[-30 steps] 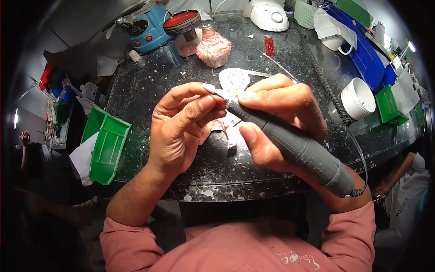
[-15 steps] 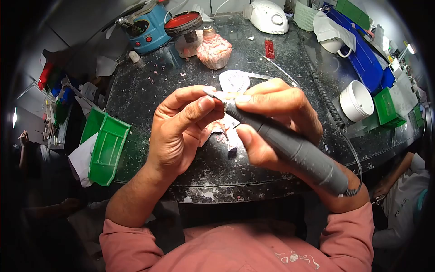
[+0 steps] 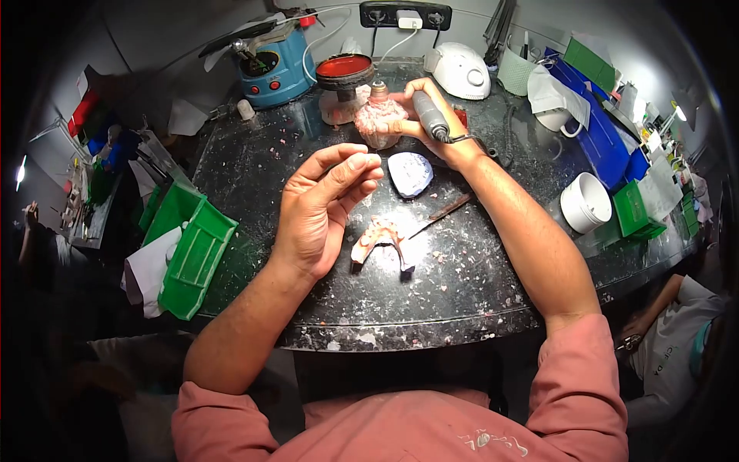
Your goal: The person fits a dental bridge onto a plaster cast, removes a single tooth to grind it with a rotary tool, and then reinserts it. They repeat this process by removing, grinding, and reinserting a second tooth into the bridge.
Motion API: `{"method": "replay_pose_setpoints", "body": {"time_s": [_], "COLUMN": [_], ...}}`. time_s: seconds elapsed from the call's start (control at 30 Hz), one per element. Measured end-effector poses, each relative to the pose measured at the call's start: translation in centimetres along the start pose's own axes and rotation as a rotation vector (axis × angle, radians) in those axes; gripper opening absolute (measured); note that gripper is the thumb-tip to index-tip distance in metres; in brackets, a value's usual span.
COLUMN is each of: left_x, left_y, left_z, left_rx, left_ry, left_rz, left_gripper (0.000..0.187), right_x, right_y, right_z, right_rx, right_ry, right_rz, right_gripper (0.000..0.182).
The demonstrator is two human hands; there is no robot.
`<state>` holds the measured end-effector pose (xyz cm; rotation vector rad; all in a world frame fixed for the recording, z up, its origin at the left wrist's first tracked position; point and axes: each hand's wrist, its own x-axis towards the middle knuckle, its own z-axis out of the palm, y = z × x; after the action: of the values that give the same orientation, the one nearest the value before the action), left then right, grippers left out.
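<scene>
My right hand (image 3: 431,119) is stretched to the back of the dark worktop (image 3: 323,308), gripping the grey rotary handpiece (image 3: 428,114) beside a lump covered in pink wax (image 3: 377,117). My left hand (image 3: 323,208) hovers over the bench middle, thumb and fingertips pinched together on something too small to make out. Below it, a pink denture base (image 3: 381,239) lies on the bench. A white-and-blue cast (image 3: 409,172) sits just behind, and a thin metal tool (image 3: 443,215) lies to its right.
A blue machine (image 3: 273,65) and a red-topped stand (image 3: 344,69) are at the back left, a white unit (image 3: 462,69) at the back. Green bins (image 3: 192,254) hang off the left edge. A white cup (image 3: 585,202) and blue trays (image 3: 608,115) are on the right. Another person's arm (image 3: 662,308) shows lower right.
My right hand has left the left hand and carried the handpiece to the back of the bench by the pink wax lump. The denture base now lies uncovered on the bench.
</scene>
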<state>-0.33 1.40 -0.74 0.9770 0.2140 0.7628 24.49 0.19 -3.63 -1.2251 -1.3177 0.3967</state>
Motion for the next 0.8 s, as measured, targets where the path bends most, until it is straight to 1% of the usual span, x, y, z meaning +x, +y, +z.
{"method": "replay_pose_setpoints", "body": {"time_s": [0.03,0.1,0.13,0.2,0.27,0.33,0.37,0.47,0.5,0.53,0.6,0.8], "left_x": [-0.1,-0.2,-0.2,-0.3,-0.3,-0.4,-0.4,-0.3,-0.3,-0.3,-0.3,-0.3], "left_y": [-0.1,-0.1,0.0,0.0,-0.1,-0.2,-0.3,-0.2,-0.2,-0.2,-0.2,-0.2], "left_z": [-0.1,0.1,0.2,0.3,0.3,0.4,0.4,0.4,0.4,0.4,0.4,0.5], "left_rx": [0.018,0.015,0.014,0.012,0.015,0.04,0.038,0.083,0.086,0.087,0.091,0.107], "left_ry": [-0.005,0.006,0.016,0.019,0.019,0.027,0.026,0.036,0.038,0.04,0.039,0.032], "left_rz": [-0.007,-0.016,-0.022,-0.027,-0.036,-0.058,-0.059,-0.071,-0.071,-0.072,-0.068,-0.049], "left_gripper": [0.021,0.023,0.024,0.025,0.026,0.025,0.025,0.025,0.025,0.025,0.025,0.024], "right_x": [-0.2,-0.6,-0.7,-1.3,-2.2,-2.6,-2.7,-2.6,-2.2,-2.3,-2.3,-2.4], "right_y": [-0.5,-1.5,-1.1,-0.6,-0.9,-1.1,-1.3,-4.4,-4.8,-5.2,-6.2,-5.2], "right_z": [0.0,-0.2,-0.2,-0.1,-0.4,-0.2,-0.4,-0.4,-0.3,-0.4,-0.7,0.3], "right_rx": [-0.002,-0.253,-0.26,-0.158,-0.15,-0.203,-0.142,-0.193,-0.151,0.005,0.024,0.058], "right_ry": [-0.003,-0.062,-0.062,-0.036,-0.053,0.057,0.092,0.318,0.348,0.313,0.195,0.265], "right_rz": [0.004,0.095,0.095,0.045,0.082,-0.088,-0.052,-0.074,-0.167,-0.137,-0.124,-0.105], "right_gripper": [0.063,0.047,0.047,0.045,0.044,0.044,0.045,0.031,0.028,0.028,0.024,0.019]}}
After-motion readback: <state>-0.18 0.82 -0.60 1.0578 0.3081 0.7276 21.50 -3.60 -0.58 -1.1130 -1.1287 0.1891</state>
